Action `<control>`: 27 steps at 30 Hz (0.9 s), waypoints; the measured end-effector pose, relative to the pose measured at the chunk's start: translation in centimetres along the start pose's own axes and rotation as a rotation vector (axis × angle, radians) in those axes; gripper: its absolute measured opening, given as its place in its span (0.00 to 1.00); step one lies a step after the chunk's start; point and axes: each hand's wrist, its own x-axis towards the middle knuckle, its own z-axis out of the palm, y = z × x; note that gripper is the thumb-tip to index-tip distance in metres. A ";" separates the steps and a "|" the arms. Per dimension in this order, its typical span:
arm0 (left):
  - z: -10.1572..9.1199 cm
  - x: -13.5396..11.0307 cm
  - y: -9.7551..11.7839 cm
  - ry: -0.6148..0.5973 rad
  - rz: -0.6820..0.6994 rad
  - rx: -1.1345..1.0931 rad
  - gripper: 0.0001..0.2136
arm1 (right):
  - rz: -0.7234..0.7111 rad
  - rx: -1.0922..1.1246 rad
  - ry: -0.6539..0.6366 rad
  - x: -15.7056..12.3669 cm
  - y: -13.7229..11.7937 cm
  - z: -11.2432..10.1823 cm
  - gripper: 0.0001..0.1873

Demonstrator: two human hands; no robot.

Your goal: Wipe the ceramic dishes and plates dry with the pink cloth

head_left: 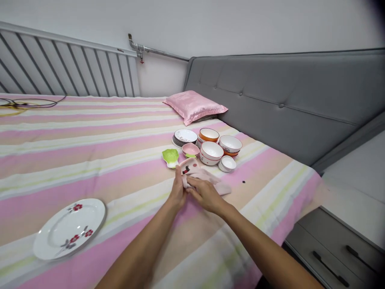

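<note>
Between my two hands is a small pink dish point(191, 163) with a dark and red picture on it. My left hand point(178, 192) grips its left edge, thumb up along the side. A pale pink cloth point(221, 187) is bunched in my right hand point(205, 194), pressed against the near part of the dish and hanging out to the right. Just beyond lie a green leaf-shaped dish point(170, 156) and a pink bowl point(190, 149). A white plate with red flowers point(70, 228) rests on the bed at the lower left.
Behind the hands stand stacked plates point(185, 135), several white and orange bowls point(212, 151) and small stacked saucers point(227, 163). A pink pillow point(195, 105) lies by the grey headboard point(279, 88). Cables point(30, 103) are at far left; a grey nightstand point(337, 245) is at right.
</note>
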 end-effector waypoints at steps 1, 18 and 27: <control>-0.5 -0.3 1.4 0.008 0.033 0.007 0.28 | -0.010 -0.004 -0.022 1.2 -0.9 0.2 0.09; -12.6 2.1 8.7 0.241 0.240 -0.229 0.17 | 0.226 -0.055 0.113 15.2 -2.6 11.4 0.12; -13.1 3.7 7.9 0.295 0.135 -0.452 0.16 | 0.201 0.077 0.533 16.5 1.4 14.4 0.02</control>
